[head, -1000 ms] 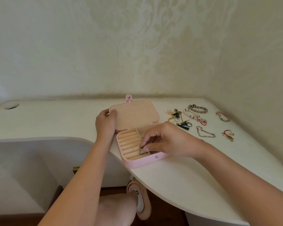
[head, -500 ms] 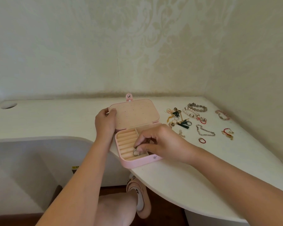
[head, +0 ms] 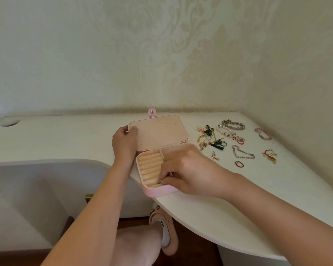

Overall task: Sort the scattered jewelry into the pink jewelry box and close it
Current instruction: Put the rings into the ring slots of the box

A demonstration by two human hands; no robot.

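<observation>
Pink jewelry box (head: 156, 190) open at near edge of counter (head: 210, 214), left of loose jewelry.
Left hand (head: 124, 144) grip: fingers curled on left corner of lid (head: 160, 131), bracing it.
Right hand (head: 188, 169) grip: thumb-fingertip pinch closed on what looks like ring (head: 158, 181), barely visible, at near end of ring rolls (head: 149, 166).
To do well: press straight down into slot between rolls, release only once seated.
Right of box, apart: chain bracelet (head: 242, 153), red loop (head: 239, 164), bead bracelets (head: 233, 124), tassel earrings (head: 217, 144).
Risks: box corner sits at counter edge; right hand hides side compartment.

Scattered jewelry (head: 236, 140) right of jewelry box (head: 158, 190) on table (head: 210, 212)
</observation>
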